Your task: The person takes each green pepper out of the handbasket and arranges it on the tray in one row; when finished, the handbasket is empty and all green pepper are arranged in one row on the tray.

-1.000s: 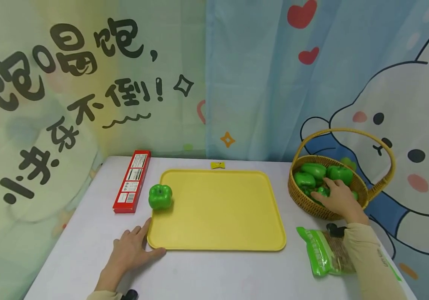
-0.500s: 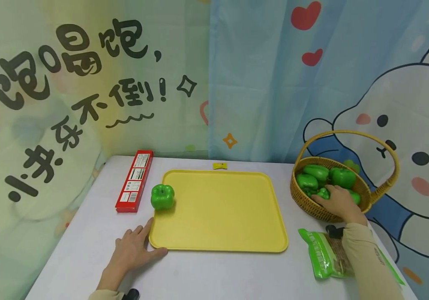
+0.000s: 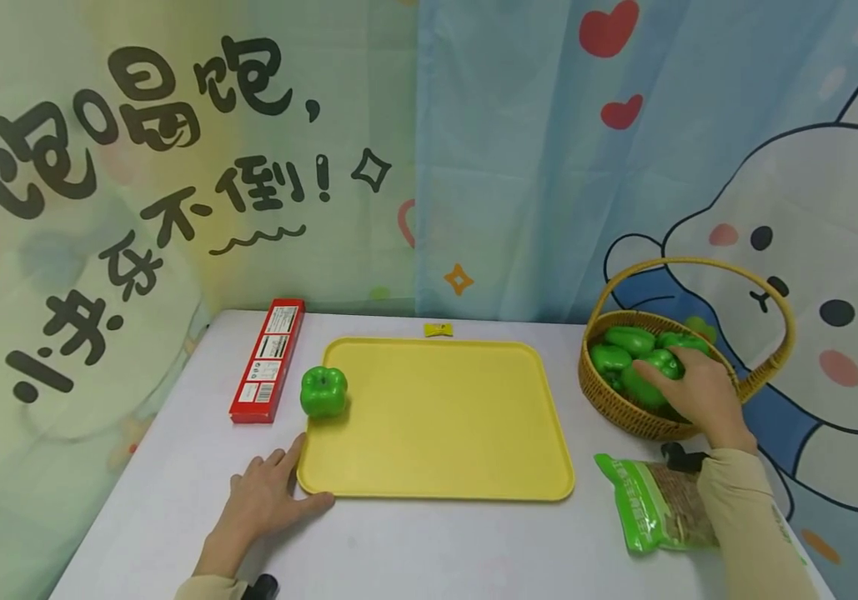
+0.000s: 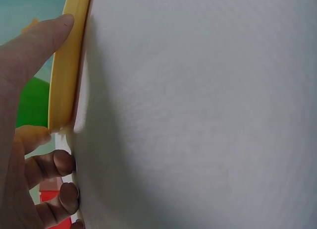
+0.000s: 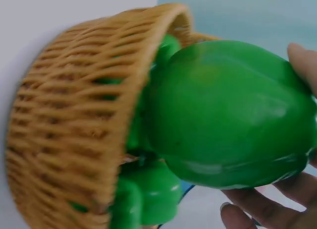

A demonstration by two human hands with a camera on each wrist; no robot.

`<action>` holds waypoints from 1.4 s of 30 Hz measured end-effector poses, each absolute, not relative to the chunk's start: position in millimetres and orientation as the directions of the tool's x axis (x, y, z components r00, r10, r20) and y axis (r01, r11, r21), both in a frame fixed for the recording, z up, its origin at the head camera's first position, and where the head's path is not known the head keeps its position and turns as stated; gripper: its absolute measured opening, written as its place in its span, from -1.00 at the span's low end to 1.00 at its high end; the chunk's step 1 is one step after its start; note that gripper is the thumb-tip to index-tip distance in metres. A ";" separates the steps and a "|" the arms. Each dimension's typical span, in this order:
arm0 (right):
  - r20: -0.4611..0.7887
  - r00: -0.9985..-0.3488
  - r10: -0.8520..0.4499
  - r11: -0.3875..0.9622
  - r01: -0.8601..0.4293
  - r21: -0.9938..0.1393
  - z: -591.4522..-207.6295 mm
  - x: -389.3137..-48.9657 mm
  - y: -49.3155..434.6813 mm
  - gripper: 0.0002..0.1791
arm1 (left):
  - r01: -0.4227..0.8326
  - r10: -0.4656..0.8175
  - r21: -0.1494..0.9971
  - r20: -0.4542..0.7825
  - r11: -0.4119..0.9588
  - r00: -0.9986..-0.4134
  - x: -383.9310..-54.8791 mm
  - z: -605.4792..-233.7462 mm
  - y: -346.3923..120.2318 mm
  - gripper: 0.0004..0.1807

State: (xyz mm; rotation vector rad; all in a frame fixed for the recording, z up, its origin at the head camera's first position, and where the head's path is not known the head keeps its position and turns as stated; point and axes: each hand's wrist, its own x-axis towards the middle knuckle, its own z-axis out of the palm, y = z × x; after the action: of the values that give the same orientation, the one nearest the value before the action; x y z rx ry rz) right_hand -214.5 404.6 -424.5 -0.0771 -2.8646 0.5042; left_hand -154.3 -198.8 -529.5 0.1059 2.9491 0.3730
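My right hand (image 3: 706, 400) grips a large green bell pepper (image 3: 649, 383) at the top of the wicker basket (image 3: 609, 408). In the right wrist view the held bell pepper (image 5: 228, 115) is at the basket rim, fingers beneath it and a fingertip above. More green peppers (image 3: 629, 340) lie inside the basket; its lower contents are hidden. My left hand (image 3: 259, 500) rests at the near-left corner of the yellow tray (image 3: 436, 417). Its thumb (image 4: 54, 30) lies along the tray's front wall in the left wrist view. One green bell pepper (image 3: 323, 392) sits on the tray's left edge.
A long red box (image 3: 267, 362) lies left of the tray. Behind the tray is a small yellow packet (image 3: 439, 330). A green bag with brown contents (image 3: 657, 504) lies before the basket, under the right forearm. The basket's tall handle (image 3: 699, 260) arches over it.
My right hand was reaching among the peppers in the basket; now it holds a large bell pepper, raised at the near side. My left hand and the tray have stayed put.
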 end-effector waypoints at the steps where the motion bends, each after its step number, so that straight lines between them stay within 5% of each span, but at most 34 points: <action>1: 0.234 -0.968 0.092 0.937 0.005 -0.349 -422.5 -214.3 402.0 -0.05 | 0.048 0.091 0.253 -0.158 0.966 -0.983 -154.5 -529.8 -199.2 0.28; 15: 0.246 -0.966 0.082 0.867 -0.052 -0.496 -410.7 -220.6 337.2 -0.08 | 0.042 0.087 0.254 -0.169 0.966 -0.982 -152.9 -527.4 -200.5 0.27; 27: 0.508 -0.857 -0.082 0.799 -0.361 -0.481 -438.2 -243.4 281.7 -0.41 | 0.058 0.094 0.252 -0.135 0.966 -0.986 -151.7 -527.8 -199.9 0.26; 42: 0.448 -0.889 -0.092 0.713 -0.373 -0.594 -448.6 -251.8 229.8 -0.39 | 0.045 0.086 0.253 -0.156 0.967 -0.984 -151.2 -524.3 -197.2 0.24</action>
State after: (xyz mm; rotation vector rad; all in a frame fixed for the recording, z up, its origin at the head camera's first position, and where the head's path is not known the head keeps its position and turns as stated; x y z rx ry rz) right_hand -251.8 229.8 -448.6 0.3602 -2.5323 0.9977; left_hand -151.2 -197.2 -524.3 0.0988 2.9495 0.3731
